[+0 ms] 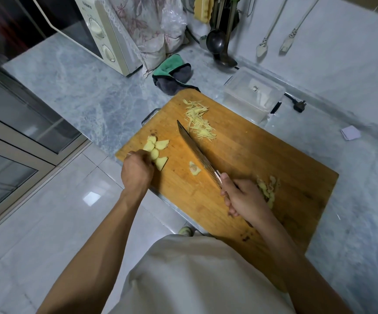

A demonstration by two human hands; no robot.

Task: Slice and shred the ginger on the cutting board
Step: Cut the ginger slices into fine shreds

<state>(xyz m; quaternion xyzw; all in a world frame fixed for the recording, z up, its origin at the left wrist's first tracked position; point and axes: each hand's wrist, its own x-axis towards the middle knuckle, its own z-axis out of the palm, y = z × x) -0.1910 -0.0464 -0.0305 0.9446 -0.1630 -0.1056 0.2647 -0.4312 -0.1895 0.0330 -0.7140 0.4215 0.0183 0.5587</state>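
Observation:
A wooden cutting board (pixel 240 159) lies on the marble counter. Several pale ginger slices (pixel 155 147) fan out at its left edge, and my left hand (pixel 137 169) rests curled against them, fingertips hidden. A single small ginger piece (pixel 194 168) lies in the middle of the board. A pile of ginger shreds (pixel 198 120) sits near the far edge. My right hand (pixel 243 197) grips the handle of a knife (pixel 195 148), whose blade points away across the board between the slices and the shreds. Ginger peelings (pixel 268 189) lie just beyond my right hand.
A clear plastic container (pixel 252 94) stands beyond the board's far right corner. A green and grey cloth (pixel 173 74) lies behind the board. A microwave (pixel 97 30) stands at the back left. Ladles (pixel 219 41) hang by the wall. A plug (pixel 298 105) and a small white paper (pixel 350 132) lie to the right.

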